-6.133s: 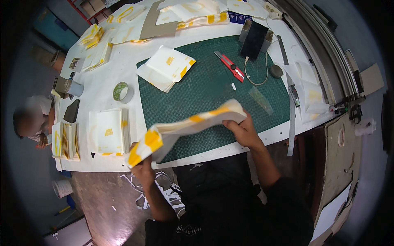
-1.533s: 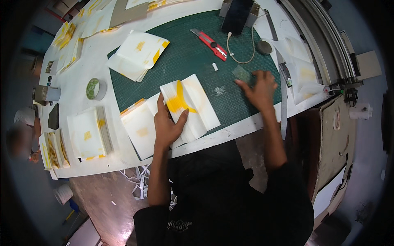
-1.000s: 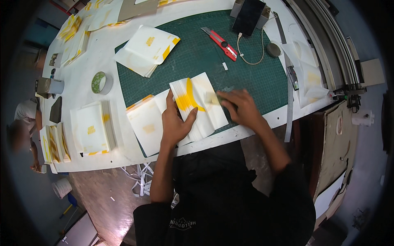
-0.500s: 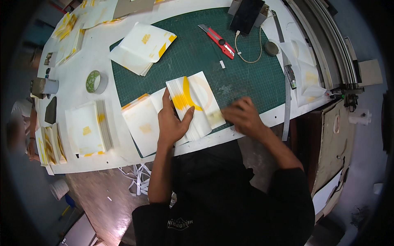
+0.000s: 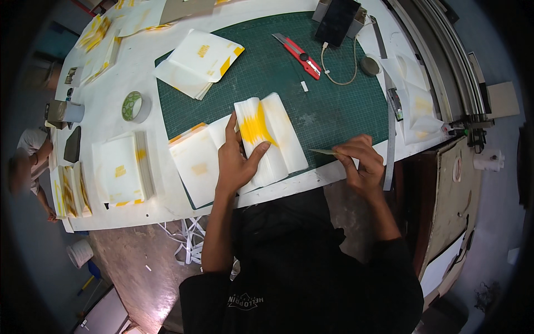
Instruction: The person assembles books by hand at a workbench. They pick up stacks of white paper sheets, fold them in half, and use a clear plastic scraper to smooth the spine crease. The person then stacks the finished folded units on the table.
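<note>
My left hand (image 5: 238, 162) is closed round a bundle of white folded pages with a yellow print (image 5: 255, 125). Its thumb lies on top near the yellow, and the fingers are behind the left edge. A flat white sheet (image 5: 286, 133) extends from the bundle to the right. Beside it, at the right, my right hand (image 5: 361, 164) pinches a thin, pointed, pale flat tool (image 5: 322, 151), its tip apart from the pages. Another white page stack (image 5: 197, 164) lies left of my left hand, partly hidden.
A green cutting mat (image 5: 328, 111) carries a red utility knife (image 5: 300, 57) and a white page stack (image 5: 207, 54). More pages (image 5: 119, 167), a roll of tape (image 5: 135, 107) and a metal ruler (image 5: 391, 145) lie around. A dark phone (image 5: 337, 22) stands at the back. Another person's arm (image 5: 41, 158) shows far left.
My right hand has moved right, away from the sheet; it was blurred near its edge before. The pages under my left thumb lie differently, with the yellow band wider. The other person's arm shows more.
</note>
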`<control>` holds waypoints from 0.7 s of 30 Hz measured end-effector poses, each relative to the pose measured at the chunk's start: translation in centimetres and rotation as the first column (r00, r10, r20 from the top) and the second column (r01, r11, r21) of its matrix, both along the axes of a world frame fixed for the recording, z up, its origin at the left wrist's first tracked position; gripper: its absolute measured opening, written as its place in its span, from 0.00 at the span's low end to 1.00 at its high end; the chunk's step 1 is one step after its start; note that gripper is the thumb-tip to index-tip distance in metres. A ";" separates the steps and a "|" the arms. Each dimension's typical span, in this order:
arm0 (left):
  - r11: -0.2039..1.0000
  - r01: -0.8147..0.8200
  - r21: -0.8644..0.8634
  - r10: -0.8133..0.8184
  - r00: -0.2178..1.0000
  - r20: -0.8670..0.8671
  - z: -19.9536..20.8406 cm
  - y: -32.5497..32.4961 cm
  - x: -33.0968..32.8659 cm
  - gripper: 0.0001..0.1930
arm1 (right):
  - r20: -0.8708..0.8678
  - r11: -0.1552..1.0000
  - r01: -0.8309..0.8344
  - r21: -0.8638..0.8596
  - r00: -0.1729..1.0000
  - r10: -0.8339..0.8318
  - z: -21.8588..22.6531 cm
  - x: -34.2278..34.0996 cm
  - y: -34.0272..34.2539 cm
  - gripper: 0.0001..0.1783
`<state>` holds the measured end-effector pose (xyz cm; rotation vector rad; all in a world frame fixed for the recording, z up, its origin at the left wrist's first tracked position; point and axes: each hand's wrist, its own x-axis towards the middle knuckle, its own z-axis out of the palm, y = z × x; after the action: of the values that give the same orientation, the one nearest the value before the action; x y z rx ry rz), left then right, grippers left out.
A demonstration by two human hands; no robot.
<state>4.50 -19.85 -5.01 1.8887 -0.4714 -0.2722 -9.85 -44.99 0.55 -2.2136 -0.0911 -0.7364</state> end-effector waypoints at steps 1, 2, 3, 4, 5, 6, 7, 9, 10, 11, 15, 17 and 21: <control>1.000 0.001 0.015 -0.001 1.000 -0.003 0.2 0.0 0.0 0.52 | -0.003 0.999 -0.001 0.034 1.000 0.001 0.1 0.2 0.2 0.07; 1.000 0.003 0.031 -0.003 1.000 -0.005 0.4 0.0 0.0 0.52 | -0.007 0.999 -0.013 0.033 1.000 0.013 0.1 0.4 0.3 0.08; 0.999 0.004 0.046 -0.004 1.000 -0.007 0.6 0.0 0.0 0.52 | -0.011 0.999 -0.024 0.033 1.000 0.025 -0.1 0.6 0.3 0.08; 0.999 0.006 0.037 -0.006 1.000 -0.001 0.4 0.0 0.0 0.53 | -0.016 0.999 -0.037 0.032 0.999 0.037 -0.2 0.7 0.3 0.08; 1.000 0.008 0.027 -0.008 1.000 0.004 0.2 0.0 0.0 0.53 | -0.022 0.999 -0.033 0.034 0.999 0.034 -0.2 0.8 0.4 0.08; 1.000 0.011 0.017 -0.011 1.000 0.010 0.0 0.0 0.0 0.53 | -0.027 0.999 -0.029 0.036 0.999 0.030 -0.1 0.8 0.4 0.08; 1.000 0.012 0.021 -0.012 1.000 0.010 0.0 0.0 0.0 0.52 | -0.035 0.999 -0.027 0.039 0.999 0.029 -0.1 0.8 0.5 0.08; 0.999 0.015 0.028 -0.015 1.000 0.011 0.1 0.1 0.0 0.50 | -0.068 0.998 -0.016 0.060 0.997 0.021 -0.2 0.8 0.6 0.08; 0.999 0.008 0.033 -0.009 0.999 0.041 -0.2 0.0 -0.1 0.49 | -0.085 0.997 -0.008 0.071 0.996 0.014 -0.4 0.8 0.6 0.08; 0.999 0.000 0.037 -0.003 0.998 0.070 -0.5 0.0 -0.1 0.47 | -0.126 0.998 -0.060 0.031 0.990 0.064 -0.6 0.9 0.7 0.09; 0.999 -0.004 0.047 0.001 0.998 0.058 -0.2 0.0 -0.1 0.42 | -0.331 0.956 -0.199 -0.214 0.936 0.121 -1.8 2.6 1.5 0.10; 0.999 -0.008 0.049 0.003 0.996 0.093 -0.2 0.1 -0.1 0.42 | -0.377 0.945 -0.193 -0.264 0.923 0.083 -3.0 4.4 1.7 0.10; 0.998 -0.001 0.061 -0.004 0.996 0.090 -0.1 0.2 0.0 0.42 | -0.216 0.966 -0.101 -0.238 0.975 0.049 -6.1 10.9 0.7 0.09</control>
<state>4.51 -19.68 -5.12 1.9663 -0.5301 -0.2052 1.05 -44.30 -5.59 -2.4973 -0.1696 -0.4670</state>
